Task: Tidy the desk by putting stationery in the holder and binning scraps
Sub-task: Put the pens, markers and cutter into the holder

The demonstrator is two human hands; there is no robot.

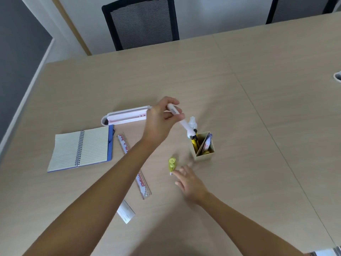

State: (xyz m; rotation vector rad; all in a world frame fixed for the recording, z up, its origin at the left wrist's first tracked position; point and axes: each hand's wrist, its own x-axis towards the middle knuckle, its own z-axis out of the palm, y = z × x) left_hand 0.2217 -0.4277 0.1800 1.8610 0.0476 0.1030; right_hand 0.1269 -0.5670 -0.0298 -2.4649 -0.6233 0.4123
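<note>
Left hand [162, 117] raised, pen [181, 121] over holder [203, 146]

Held in the left hand [162, 117]: a white plastic pen [181, 121] with a pale pink printed band near its upper end and a white and black lower end.

Directly below the grip: a tan cardboard holder [204, 154] containing yellow-and-black stationery and one white, purple-capped item.

Beside the fingertips of the right hand [190, 182]: a translucent yellow-green correction tape dispenser [172, 164].

Behind the grip: a white pencil case [125, 116] with a pink panel.

Left of the grip: a clear plastic ruler [133, 166], red-and-white patterned; a spiral notebook [82, 148], cream pages, dark ruled lines, blue cover, black wire.

Support surface: light beige wood-grain desk [258, 108].
</note>
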